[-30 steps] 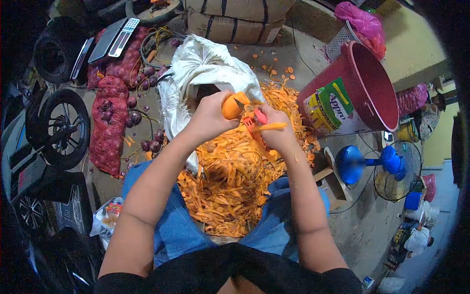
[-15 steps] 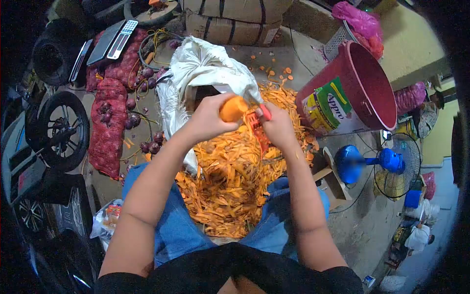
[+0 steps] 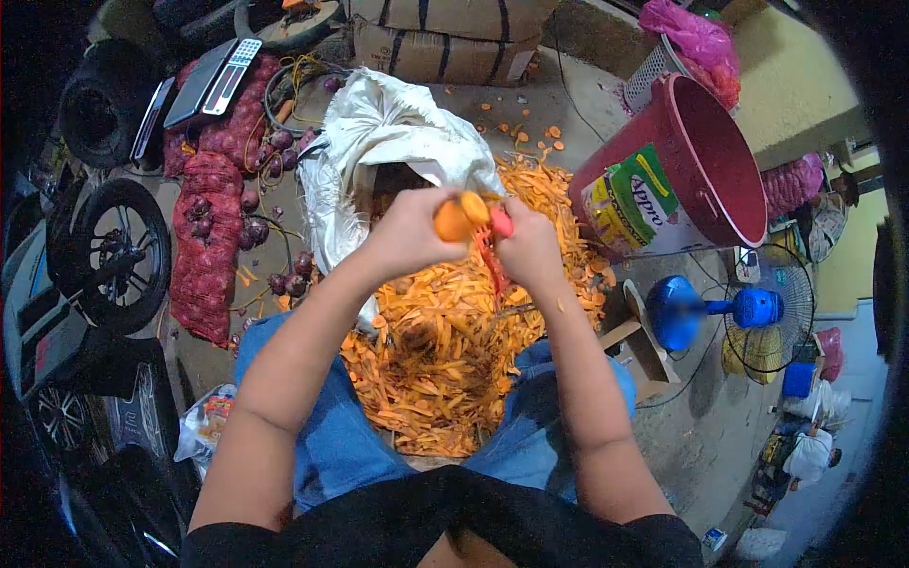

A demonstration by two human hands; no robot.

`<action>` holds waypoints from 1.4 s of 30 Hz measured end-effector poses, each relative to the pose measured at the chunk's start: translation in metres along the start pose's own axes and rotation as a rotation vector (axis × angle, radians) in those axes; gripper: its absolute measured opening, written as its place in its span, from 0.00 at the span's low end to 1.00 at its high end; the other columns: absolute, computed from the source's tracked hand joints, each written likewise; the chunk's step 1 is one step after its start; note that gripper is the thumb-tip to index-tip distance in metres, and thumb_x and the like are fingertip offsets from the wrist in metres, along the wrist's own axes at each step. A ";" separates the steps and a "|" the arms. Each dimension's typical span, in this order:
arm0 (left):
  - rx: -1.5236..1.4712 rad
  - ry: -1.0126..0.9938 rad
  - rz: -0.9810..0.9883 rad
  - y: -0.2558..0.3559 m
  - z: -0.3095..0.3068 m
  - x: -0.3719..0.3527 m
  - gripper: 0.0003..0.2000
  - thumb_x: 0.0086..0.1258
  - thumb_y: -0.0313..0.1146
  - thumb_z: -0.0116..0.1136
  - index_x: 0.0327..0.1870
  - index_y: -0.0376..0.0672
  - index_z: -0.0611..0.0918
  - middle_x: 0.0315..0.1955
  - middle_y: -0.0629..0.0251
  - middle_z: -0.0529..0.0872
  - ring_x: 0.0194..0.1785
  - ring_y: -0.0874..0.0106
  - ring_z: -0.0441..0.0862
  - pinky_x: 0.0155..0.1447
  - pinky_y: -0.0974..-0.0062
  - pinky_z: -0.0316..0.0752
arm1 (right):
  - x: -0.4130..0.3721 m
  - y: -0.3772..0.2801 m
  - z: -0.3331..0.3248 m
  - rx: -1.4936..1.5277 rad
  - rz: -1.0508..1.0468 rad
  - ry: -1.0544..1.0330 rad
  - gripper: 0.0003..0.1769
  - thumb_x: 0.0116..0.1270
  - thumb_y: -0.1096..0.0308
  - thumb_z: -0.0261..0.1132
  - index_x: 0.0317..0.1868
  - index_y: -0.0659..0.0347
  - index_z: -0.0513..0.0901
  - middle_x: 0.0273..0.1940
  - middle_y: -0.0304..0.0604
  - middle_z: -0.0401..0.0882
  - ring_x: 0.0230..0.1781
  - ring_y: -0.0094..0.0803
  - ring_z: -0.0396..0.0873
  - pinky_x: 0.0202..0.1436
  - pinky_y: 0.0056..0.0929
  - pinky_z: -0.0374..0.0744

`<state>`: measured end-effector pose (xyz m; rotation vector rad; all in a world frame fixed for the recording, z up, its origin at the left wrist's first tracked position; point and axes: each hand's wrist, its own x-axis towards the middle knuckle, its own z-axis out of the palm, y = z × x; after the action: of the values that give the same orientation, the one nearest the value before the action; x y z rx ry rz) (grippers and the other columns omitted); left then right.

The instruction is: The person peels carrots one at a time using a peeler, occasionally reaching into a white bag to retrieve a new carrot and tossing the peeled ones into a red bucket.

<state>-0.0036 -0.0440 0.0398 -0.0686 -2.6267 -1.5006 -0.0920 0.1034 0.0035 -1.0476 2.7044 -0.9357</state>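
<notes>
My left hand (image 3: 414,227) is wrapped round a thick orange carrot (image 3: 454,221), its pale cut end toward the right. Close beside it, my right hand (image 3: 526,244) grips a red peeler (image 3: 490,254), which meets or nearly meets the carrot's right side; the exact contact is blurred. Below both hands a big heap of carrot peelings (image 3: 431,379) lies between my knees. Just beyond, a white woven sack (image 3: 393,123) lies with its dark mouth facing me.
A large maroon bucket (image 3: 625,142) stands tilted in view at right, near a blue fan (image 3: 674,312) and a cardboard box (image 3: 644,364). Red net bags of onions (image 3: 204,256) lie at left, beside a scale (image 3: 213,83) and a motorbike wheel (image 3: 118,256). A person (image 3: 812,459) is far right.
The carrot has turned so its cut end faces more toward me. The peeler has tilted and drawn slightly left, closer to the carrot. Both hands stay over the heap.
</notes>
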 end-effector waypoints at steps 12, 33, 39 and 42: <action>-0.221 0.058 0.177 -0.004 0.009 -0.009 0.21 0.41 0.25 0.54 0.41 0.42 0.68 0.37 0.62 0.70 0.43 0.68 0.68 0.49 0.77 0.62 | 0.014 0.025 0.012 0.269 0.231 -0.062 0.11 0.45 0.78 0.48 0.29 0.63 0.76 0.21 0.46 0.73 0.21 0.30 0.71 0.26 0.27 0.67; -0.148 0.263 -0.122 -0.016 0.003 0.002 0.23 0.42 0.29 0.59 0.41 0.38 0.64 0.33 0.58 0.72 0.38 0.70 0.72 0.44 0.77 0.66 | -0.007 -0.009 -0.002 0.115 0.054 -0.099 0.07 0.49 0.67 0.53 0.25 0.63 0.70 0.22 0.56 0.72 0.26 0.51 0.71 0.29 0.44 0.68; -0.261 0.185 -0.117 -0.017 0.008 0.003 0.22 0.42 0.26 0.60 0.42 0.39 0.67 0.34 0.64 0.73 0.39 0.77 0.71 0.45 0.80 0.65 | -0.007 -0.009 -0.001 0.118 0.029 -0.098 0.06 0.47 0.68 0.54 0.24 0.63 0.70 0.21 0.56 0.71 0.25 0.52 0.71 0.27 0.43 0.68; -0.179 0.131 -0.148 -0.016 0.006 0.003 0.21 0.41 0.26 0.60 0.41 0.40 0.69 0.32 0.68 0.74 0.39 0.79 0.71 0.44 0.81 0.65 | -0.007 -0.009 -0.001 0.148 0.015 -0.103 0.06 0.46 0.69 0.55 0.23 0.64 0.69 0.21 0.56 0.71 0.25 0.52 0.70 0.27 0.42 0.68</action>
<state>-0.0088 -0.0468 0.0234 0.2064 -2.4378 -1.7207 -0.0816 0.1029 0.0089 -1.0155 2.5138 -1.0320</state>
